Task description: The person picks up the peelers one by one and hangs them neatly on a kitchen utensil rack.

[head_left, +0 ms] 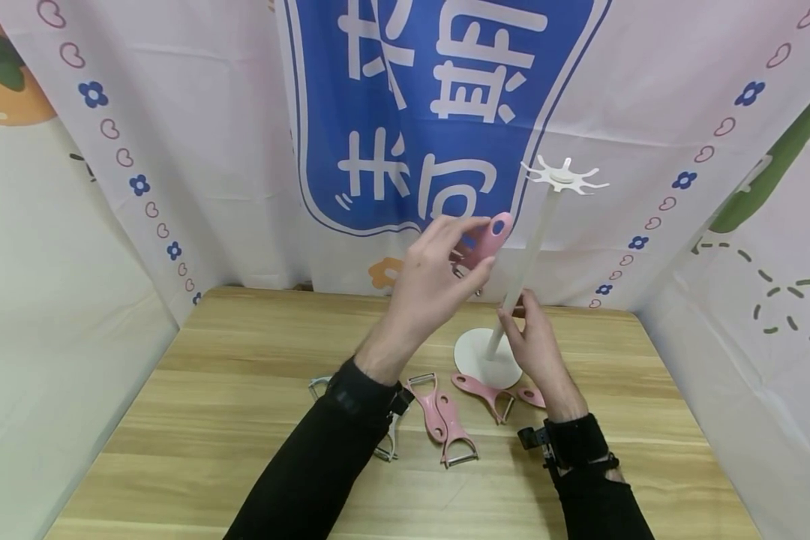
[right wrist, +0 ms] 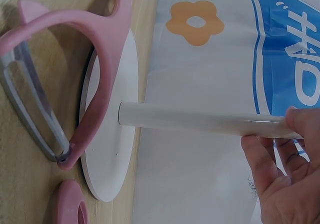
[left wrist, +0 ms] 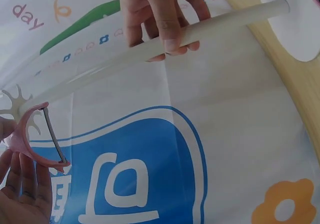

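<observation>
My left hand (head_left: 432, 274) pinches a pink peeler (head_left: 491, 238) in the air, left of the white stand's pole (head_left: 532, 247). Its handle, with a hole near the end, points up toward the stand's hooked top (head_left: 563, 177); the metal blade (left wrist: 54, 134) shows in the left wrist view. Lower down, my right hand (head_left: 535, 341) grips the pole between thumb and fingers, above the round white base (head_left: 472, 352). The hooks that show hold nothing. A pink peeler (right wrist: 107, 58) lies against the base's near edge.
More pink peelers (head_left: 454, 427) lie on the wooden table (head_left: 243, 390), one partly behind my right wrist (head_left: 530, 396). Pale peelers (head_left: 386, 448) are partly hidden by my left forearm. A printed curtain (head_left: 243, 150) hangs behind the table.
</observation>
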The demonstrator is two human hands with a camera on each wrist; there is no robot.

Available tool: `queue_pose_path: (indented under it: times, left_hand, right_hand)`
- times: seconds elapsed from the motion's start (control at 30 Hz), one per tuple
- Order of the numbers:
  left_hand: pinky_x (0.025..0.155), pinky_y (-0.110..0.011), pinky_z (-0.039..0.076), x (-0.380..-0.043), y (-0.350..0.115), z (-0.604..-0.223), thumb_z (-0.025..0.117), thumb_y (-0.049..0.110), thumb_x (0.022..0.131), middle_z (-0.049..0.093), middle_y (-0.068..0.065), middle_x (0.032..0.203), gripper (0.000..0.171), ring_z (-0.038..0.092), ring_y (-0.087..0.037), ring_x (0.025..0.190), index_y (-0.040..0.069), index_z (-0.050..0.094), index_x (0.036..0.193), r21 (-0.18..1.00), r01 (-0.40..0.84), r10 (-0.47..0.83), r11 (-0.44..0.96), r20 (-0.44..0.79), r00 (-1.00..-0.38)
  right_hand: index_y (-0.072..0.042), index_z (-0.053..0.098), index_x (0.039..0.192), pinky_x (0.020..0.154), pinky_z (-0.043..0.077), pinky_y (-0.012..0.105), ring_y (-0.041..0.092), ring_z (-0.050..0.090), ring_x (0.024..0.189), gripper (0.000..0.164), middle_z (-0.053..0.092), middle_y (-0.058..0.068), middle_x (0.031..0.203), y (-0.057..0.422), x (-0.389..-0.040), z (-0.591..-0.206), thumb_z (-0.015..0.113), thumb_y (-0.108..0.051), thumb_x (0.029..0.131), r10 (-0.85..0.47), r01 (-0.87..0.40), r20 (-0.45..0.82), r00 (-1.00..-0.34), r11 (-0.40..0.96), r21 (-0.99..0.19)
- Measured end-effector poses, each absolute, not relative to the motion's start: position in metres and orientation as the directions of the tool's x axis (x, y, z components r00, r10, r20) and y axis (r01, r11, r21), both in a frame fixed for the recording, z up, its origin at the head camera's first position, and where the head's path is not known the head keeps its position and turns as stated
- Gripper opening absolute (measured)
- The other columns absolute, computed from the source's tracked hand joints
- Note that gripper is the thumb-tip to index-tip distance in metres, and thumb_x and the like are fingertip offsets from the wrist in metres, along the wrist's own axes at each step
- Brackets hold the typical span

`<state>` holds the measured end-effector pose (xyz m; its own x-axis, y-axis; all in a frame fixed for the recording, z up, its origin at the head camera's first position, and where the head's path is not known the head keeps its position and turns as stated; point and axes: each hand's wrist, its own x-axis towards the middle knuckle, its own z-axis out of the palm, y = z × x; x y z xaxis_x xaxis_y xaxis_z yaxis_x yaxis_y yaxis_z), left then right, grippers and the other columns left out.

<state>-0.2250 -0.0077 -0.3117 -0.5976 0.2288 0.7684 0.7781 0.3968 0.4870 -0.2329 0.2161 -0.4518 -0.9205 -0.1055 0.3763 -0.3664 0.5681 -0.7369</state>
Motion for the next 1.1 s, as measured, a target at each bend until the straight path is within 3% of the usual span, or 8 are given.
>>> queue_pose_path:
  times: [0.63, 1.1]
  left_hand:
    - [0.081, -0.011, 0.054, -0.226, 0.026, -0.276, 0.074, 0.024, 0.095, 0.061, -0.004, 0.12, 0.05, 0.059, -0.007, 0.099, 0.01, 0.06, 0.141, 0.458, 0.818, 0.273, 0.347, 0.785, -0.556]
    - [0.078, -0.015, 0.056, -0.232, 0.039, -0.265, 0.073, 0.025, 0.096, 0.061, -0.005, 0.122, 0.052, 0.06, -0.007, 0.094, 0.01, 0.059, 0.143, 0.477, 0.808, 0.282, 0.346, 0.768, -0.575]
  right_hand:
    - [-0.012, 0.046, 0.142, 0.091, 0.058, 0.062, 0.038, 0.061, 0.119, 0.038, 0.058, 0.015, 0.128, 0.217, -0.233, -0.452, 0.057, -0.022, 0.107, -0.095, -0.357, 0.374, -0.922, 0.58, -0.732]
    - [-0.007, 0.044, 0.143, 0.091, 0.058, 0.062, 0.04, 0.061, 0.119, 0.041, 0.057, 0.018, 0.127, 0.217, -0.234, -0.451, 0.055, -0.024, 0.108, -0.111, -0.37, 0.377, -0.92, 0.567, -0.736]
